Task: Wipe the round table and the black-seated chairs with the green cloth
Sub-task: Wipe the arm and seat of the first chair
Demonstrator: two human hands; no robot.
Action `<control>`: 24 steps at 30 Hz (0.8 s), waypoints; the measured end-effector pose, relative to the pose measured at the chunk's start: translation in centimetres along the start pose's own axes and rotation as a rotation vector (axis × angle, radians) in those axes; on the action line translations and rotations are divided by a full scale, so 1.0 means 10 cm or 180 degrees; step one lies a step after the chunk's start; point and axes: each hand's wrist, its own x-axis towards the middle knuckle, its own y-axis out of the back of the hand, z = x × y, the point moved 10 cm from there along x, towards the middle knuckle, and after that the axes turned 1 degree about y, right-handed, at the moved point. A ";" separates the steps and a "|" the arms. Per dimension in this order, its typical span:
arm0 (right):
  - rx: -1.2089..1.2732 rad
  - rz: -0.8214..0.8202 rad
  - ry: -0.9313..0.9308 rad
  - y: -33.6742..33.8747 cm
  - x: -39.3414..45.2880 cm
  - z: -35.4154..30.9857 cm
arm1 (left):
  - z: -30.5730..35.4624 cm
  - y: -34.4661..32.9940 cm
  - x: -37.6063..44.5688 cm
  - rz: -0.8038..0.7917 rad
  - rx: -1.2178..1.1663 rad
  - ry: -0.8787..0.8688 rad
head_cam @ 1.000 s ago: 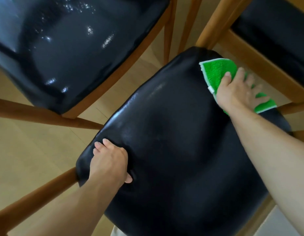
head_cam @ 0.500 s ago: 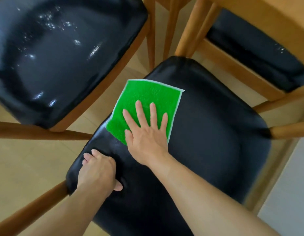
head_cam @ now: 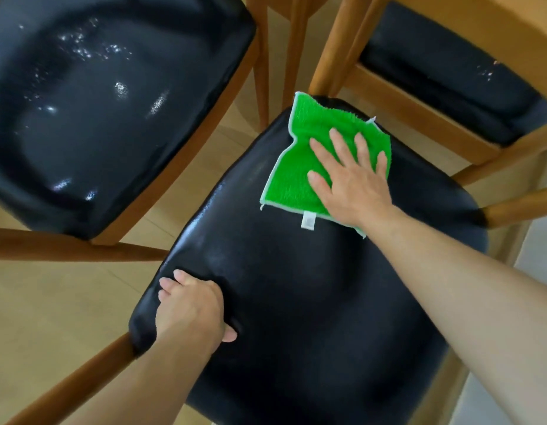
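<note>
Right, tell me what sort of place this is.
Probably a home dining area: wooden chairs with black seats crowd round a wooden table on a pale wood floor.

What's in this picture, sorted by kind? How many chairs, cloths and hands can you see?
Black-seated chairs: 3, the near chair, the left chair, the far right chair
Green cloth: 1
Hands: 2, left hand, right hand
Total: 6

I count three black-seated chairs [head_cam: 296, 286] [head_cam: 106, 96] [head_cam: 444, 72], one green cloth [head_cam: 296, 167], one white tag [head_cam: 308, 220], and my two hands [head_cam: 349, 176] [head_cam: 189, 308].
</note>
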 end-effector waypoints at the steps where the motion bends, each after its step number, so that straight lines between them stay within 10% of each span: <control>1: 0.0038 0.0081 -0.0061 0.04 0.05 0.06 | 0.00 -0.01 0.01 -0.0001 0.0039 0.0001; 12: 0.0537 0.0552 -0.1747 0.09 -0.80 1.79 | 0.08 0.01 0.03 0.0285 0.0391 -0.0353; 24: 0.0686 0.0305 -0.2629 -0.35 -1.90 1.44 | 0.01 -0.07 0.11 0.0035 -0.0161 -0.0046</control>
